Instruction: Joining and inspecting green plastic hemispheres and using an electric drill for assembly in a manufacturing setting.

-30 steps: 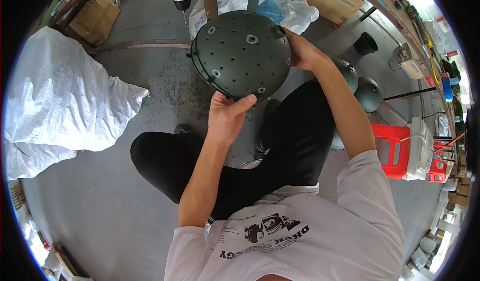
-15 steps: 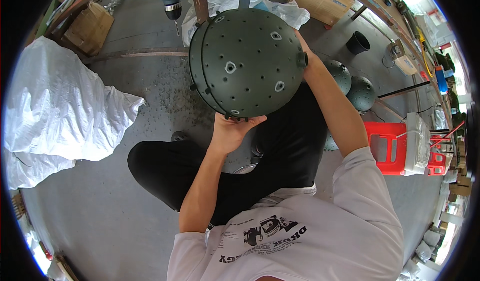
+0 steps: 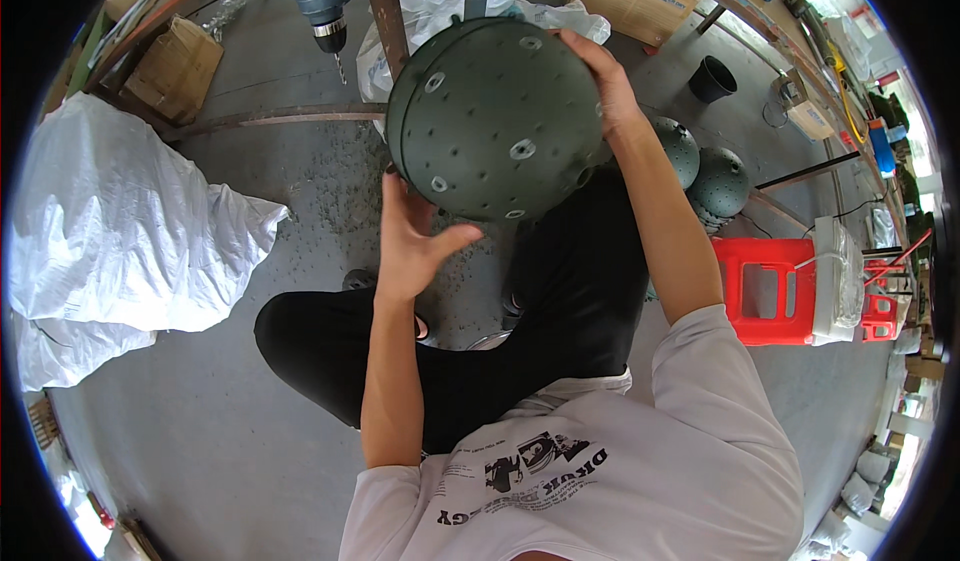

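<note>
A dark green hollow ball (image 3: 500, 121), dotted with small holes and a few white-ringed larger ones, is up in front of me above my right thigh. My right hand (image 3: 607, 86) grips its right side, fingers over the upper edge. At its lower left, my left hand (image 3: 408, 241) has its fingers stretched up to the rim and its thumb spread away from the surface. Some of those fingertips are hidden by the ball. A grey-blue power drill (image 3: 325, 6) points down beyond the ball's upper left, with a thin bit in its chuck.
White sacks (image 3: 140, 221) stand at the left. More green balls (image 3: 720, 181) lie on the floor to the right, near a red stool (image 3: 765, 286) and a black bucket (image 3: 712, 79). A metal post (image 3: 384, 16) rises behind the ball; a cardboard box (image 3: 635, 1) is at the back.
The ball has turned, and its ringed holes have shifted. My left hand has moved left from under the ball to its lower-left rim. My right hand has slid slightly up its side.
</note>
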The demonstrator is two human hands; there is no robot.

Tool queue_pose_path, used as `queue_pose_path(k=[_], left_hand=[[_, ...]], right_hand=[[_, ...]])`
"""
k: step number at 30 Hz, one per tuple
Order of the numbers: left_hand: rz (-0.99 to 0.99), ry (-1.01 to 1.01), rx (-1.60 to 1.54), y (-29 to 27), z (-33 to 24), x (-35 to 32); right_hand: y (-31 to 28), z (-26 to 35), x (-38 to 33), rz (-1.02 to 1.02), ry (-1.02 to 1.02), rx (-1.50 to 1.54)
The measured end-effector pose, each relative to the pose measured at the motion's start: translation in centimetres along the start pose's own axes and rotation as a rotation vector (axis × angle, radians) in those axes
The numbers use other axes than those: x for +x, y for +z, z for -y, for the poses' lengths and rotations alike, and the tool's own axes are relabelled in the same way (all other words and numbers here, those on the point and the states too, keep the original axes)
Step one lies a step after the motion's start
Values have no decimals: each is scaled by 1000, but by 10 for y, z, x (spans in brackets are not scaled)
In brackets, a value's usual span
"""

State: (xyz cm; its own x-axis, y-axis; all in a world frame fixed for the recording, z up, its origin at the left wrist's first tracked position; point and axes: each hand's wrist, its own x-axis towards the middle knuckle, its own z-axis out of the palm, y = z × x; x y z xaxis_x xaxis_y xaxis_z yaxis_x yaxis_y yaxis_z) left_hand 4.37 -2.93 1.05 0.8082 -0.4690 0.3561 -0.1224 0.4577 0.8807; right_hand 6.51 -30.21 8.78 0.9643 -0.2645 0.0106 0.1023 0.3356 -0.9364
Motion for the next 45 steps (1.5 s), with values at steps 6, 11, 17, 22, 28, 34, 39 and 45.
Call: queue_pose_path(k=[6, 11, 17, 22, 28, 34, 39, 45], left_hand=[[-284, -88, -215, -19, 29, -3], [-392, -139, -346, -22, 40, -6], [-403, -176, -367, -19, 38, -4], [-459, -221, -361, -14, 37, -3], [-565, -379, -490, -3, 22, 1], [-542, -416, -578, -9, 28, 0], [-542, -500, -636, -9, 32, -2], [-492, -516, -648, -10, 31, 0]], right_hand=[[10, -17, 6, 112, -132, -288], [19, -15, 1, 155, -112, -293], [16, -16, 0, 216, -155, -307], [9, -15, 1, 216, -119, -312], [9, -16, 0, 284, -88, -361], [15, -9, -3, 304, -8, -350], [16, -14, -1, 212, 13, -430], [21, -3, -2, 76, 106, -534]])
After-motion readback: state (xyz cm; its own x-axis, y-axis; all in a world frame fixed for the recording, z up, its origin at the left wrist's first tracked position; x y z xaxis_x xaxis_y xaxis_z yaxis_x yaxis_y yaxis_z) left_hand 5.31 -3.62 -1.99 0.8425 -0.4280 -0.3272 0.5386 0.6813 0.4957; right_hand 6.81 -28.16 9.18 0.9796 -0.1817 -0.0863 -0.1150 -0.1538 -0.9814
